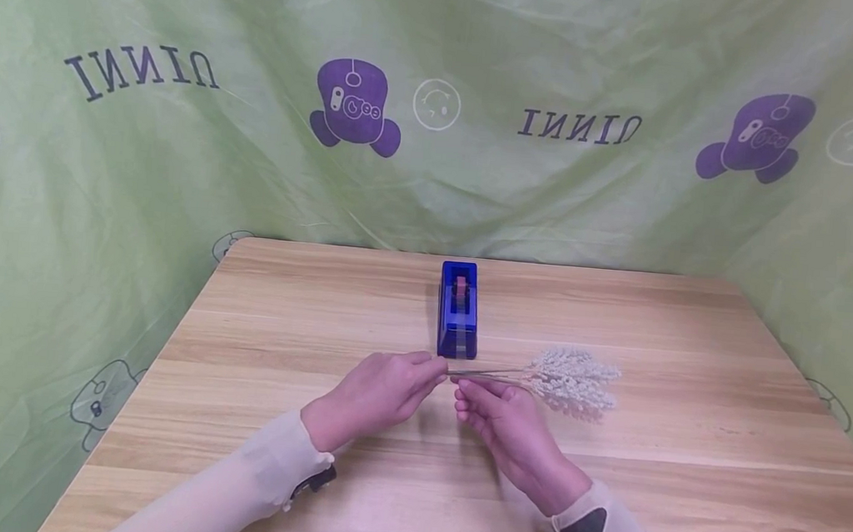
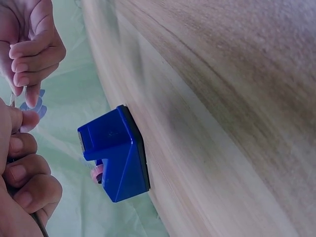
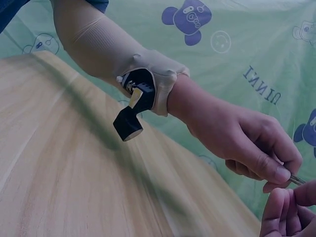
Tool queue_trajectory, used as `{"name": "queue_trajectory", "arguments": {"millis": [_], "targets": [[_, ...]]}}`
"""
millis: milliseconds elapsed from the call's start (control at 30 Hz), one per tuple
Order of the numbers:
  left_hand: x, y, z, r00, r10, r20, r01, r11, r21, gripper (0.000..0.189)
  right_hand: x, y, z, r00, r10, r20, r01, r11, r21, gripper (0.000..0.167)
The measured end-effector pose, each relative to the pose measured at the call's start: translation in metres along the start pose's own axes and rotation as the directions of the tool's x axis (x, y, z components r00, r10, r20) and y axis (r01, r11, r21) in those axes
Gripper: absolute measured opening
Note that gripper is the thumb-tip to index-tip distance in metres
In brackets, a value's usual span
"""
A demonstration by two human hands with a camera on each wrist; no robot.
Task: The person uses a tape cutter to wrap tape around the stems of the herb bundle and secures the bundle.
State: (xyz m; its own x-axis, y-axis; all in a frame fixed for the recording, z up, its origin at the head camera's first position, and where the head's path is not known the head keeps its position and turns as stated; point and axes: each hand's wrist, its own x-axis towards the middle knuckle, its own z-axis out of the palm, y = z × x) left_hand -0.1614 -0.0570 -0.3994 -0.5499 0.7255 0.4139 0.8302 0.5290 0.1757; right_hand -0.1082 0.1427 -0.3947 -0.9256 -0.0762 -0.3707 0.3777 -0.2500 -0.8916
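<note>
A bunch of small white flower sprigs (image 1: 574,379) lies across the head view, its heads to the right and its thin stems (image 1: 493,373) running left. My left hand (image 1: 387,388) grips the stems near their left part; in the left wrist view its curled fingers (image 2: 29,170) wrap around them. Close beside it, my right hand (image 1: 514,432) pinches at the stems with thumb and fingertips, below the flower heads. The right wrist view shows the right hand's curled fingers (image 3: 281,215) just under the left hand (image 3: 237,143). A blue tape dispenser (image 1: 458,310) stands just beyond both hands.
The dispenser carries a small roll with a pink core (image 1: 461,287) and a tape strip at its near end. Beneath everything is a wood-grain table (image 1: 303,306). A green printed curtain (image 1: 253,177) hangs behind and along the sides.
</note>
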Motion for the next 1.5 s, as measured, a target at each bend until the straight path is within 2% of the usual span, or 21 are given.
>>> {"name": "queue_trajectory", "arguments": {"millis": [200, 333, 433, 500, 533, 567, 600, 700, 767, 800, 900, 967, 1000, 1100, 1133, 1233, 1267, 1300, 1367, 1500], "targets": [[0.000, 0.000, 0.001, 1.000, -0.001, -0.004, 0.001, 1.000, 0.005, 0.013, -0.003, -0.001, -0.001, 1.000, 0.002, -0.007, -0.002, 1.000, -0.021, 0.038], [-0.001, 0.000, 0.001, 1.000, -0.003, -0.001, 0.003, 1.000, 0.004, 0.012, -0.008, 0.000, -0.003, 0.999, -0.005, 0.040, 0.008, 0.998, -0.067, 0.042], [-0.001, -0.001, 0.000, 1.000, -0.005, 0.003, 0.005, 1.000, 0.009, 0.014, -0.012, 0.000, -0.005, 0.997, -0.015, 0.081, 0.027, 0.989, -0.144, 0.043], [-0.001, -0.001, 0.000, 1.000, -0.003, 0.001, 0.003, 1.000, 0.014, 0.015, -0.016, -0.001, -0.007, 0.993, -0.041, 0.112, 0.070, 0.961, -0.269, 0.040], [-0.001, -0.001, 0.000, 1.000, -0.002, -0.001, 0.002, 1.000, 0.017, 0.015, -0.017, -0.001, -0.007, 0.989, -0.059, 0.137, 0.104, 0.932, -0.348, 0.037], [-0.001, -0.001, 0.000, 1.000, -0.001, -0.002, 0.001, 1.000, 0.017, 0.015, -0.019, -0.002, -0.008, 0.983, -0.084, 0.166, 0.149, 0.887, -0.437, 0.035], [-0.001, -0.001, 0.000, 1.000, 0.000, -0.004, 0.000, 1.000, 0.018, 0.015, -0.020, -0.003, -0.009, 0.972, -0.117, 0.203, 0.209, 0.824, -0.526, 0.031], [-0.001, -0.001, 0.000, 1.000, 0.003, -0.007, -0.002, 1.000, 0.021, 0.015, -0.023, -0.008, -0.012, 0.924, -0.224, 0.310, 0.382, 0.583, -0.717, 0.021], [-0.001, -0.001, 0.000, 1.000, 0.004, -0.009, -0.003, 1.000, 0.028, 0.014, -0.024, -0.012, -0.013, 0.890, -0.282, 0.357, 0.452, 0.457, -0.766, 0.015], [-0.001, -0.001, 0.000, 1.000, 0.004, -0.010, -0.004, 0.999, 0.032, 0.013, -0.025, -0.015, -0.013, 0.877, -0.304, 0.372, 0.473, 0.418, -0.775, 0.012], [-0.001, -0.002, 0.001, 1.000, 0.004, -0.011, -0.004, 0.999, 0.039, 0.013, -0.028, -0.022, -0.012, 0.835, -0.371, 0.405, 0.531, 0.354, -0.770, 0.007], [-0.001, -0.002, 0.001, 1.000, 0.005, -0.012, -0.005, 0.999, 0.040, 0.013, -0.028, -0.026, -0.013, 0.782, -0.446, 0.434, 0.588, 0.299, -0.752, 0.006], [0.000, -0.002, 0.001, 1.000, 0.007, -0.014, -0.006, 0.999, 0.040, 0.013, -0.027, -0.028, -0.014, 0.747, -0.486, 0.454, 0.620, 0.261, -0.740, 0.009], [0.000, -0.002, 0.001, 1.000, 0.012, -0.021, -0.011, 0.999, 0.042, 0.014, -0.023, -0.032, -0.017, 0.622, -0.598, 0.504, 0.685, 0.105, -0.720, 0.017], [0.000, -0.001, 0.001, 1.000, 0.015, -0.024, -0.014, 0.999, 0.044, 0.014, -0.021, -0.033, -0.018, 0.587, -0.620, 0.520, 0.695, 0.058, -0.717, 0.019], [0.000, -0.002, 0.001, 0.999, 0.021, -0.033, -0.019, 0.998, 0.051, 0.014, -0.015, -0.037, -0.020, 0.513, -0.648, 0.563, 0.695, -0.071, -0.716, 0.024], [0.000, -0.002, 0.001, 0.999, 0.023, -0.035, -0.021, 0.998, 0.054, 0.013, -0.013, -0.038, -0.021, 0.498, -0.649, 0.575, 0.691, -0.104, -0.715, 0.025], [0.000, -0.002, 0.001, 0.999, 0.025, -0.034, -0.023, 0.998, 0.055, 0.013, -0.011, -0.039, -0.021, 0.489, -0.646, 0.586, 0.688, -0.127, -0.715, 0.025], [0.000, -0.002, 0.001, 0.999, 0.026, -0.033, -0.024, 0.998, 0.058, 0.013, -0.009, -0.041, -0.021, 0.489, -0.632, 0.601, 0.679, -0.156, -0.717, 0.026], [0.001, -0.001, 0.000, 0.999, 0.023, -0.023, -0.021, 0.999, 0.050, 0.014, -0.004, -0.044, -0.020, 0.530, -0.595, 0.604, 0.653, -0.169, -0.738, 0.026]]}}
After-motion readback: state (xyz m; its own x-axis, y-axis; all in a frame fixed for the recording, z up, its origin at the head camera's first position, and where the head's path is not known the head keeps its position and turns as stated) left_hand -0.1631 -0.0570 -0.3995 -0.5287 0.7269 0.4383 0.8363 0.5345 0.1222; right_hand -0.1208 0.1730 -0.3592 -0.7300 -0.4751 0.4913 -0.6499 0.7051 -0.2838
